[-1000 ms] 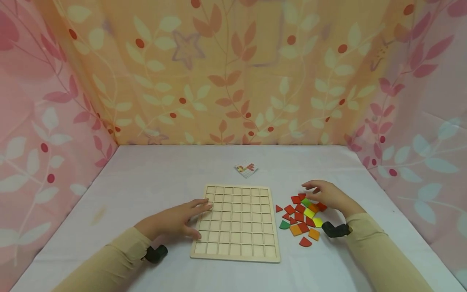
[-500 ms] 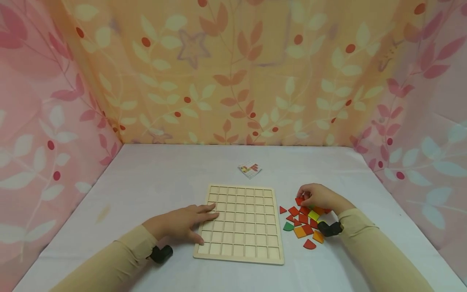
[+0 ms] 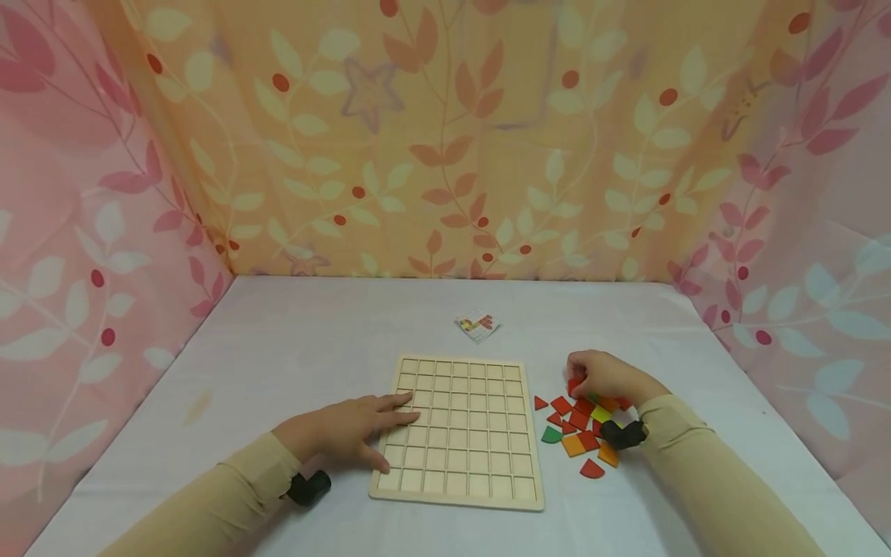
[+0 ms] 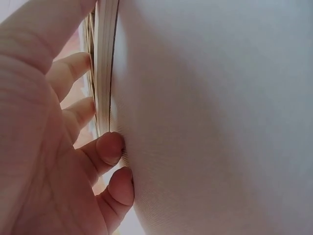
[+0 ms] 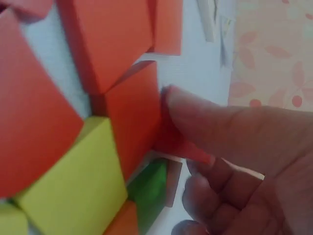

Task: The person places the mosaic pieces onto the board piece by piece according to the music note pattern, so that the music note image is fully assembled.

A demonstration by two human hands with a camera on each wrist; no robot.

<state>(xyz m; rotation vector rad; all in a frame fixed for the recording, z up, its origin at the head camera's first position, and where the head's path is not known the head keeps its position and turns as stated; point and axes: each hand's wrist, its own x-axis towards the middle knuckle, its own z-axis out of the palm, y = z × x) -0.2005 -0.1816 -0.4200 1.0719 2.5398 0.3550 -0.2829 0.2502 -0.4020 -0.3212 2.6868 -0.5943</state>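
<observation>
In the lower centre of the head view, the left hand (image 3: 344, 429) rests with its fingers spread across the left edge of the pale wooden rectangular grid board (image 3: 461, 442). Right of it, at the top of a loose pile, the right hand (image 3: 605, 377) pinches a flat red tile (image 5: 180, 141) between thumb and curled fingers; its full outline is hidden behind the thumb.

The step seems to be freeing this one piece. In the right wrist view a flat orange-red four-sided tile (image 5: 134, 117) lies just left of it, with a flat yellow four-sided tile (image 5: 73, 181) at lower left and a flat dark green tile (image 5: 151, 191) at bottom centre. A firm grip on the rim and a lift away from these neighbours, toward the right of that view, should avoid dragging them; sliding it sideways could spread the pile over the white tabletop (image 3: 313, 333).

The left hand does best with light, even pressure, enough to steady the board without tipping it. The small printed card (image 3: 477, 326), upper centre, can be checked for colour and shape.
</observation>
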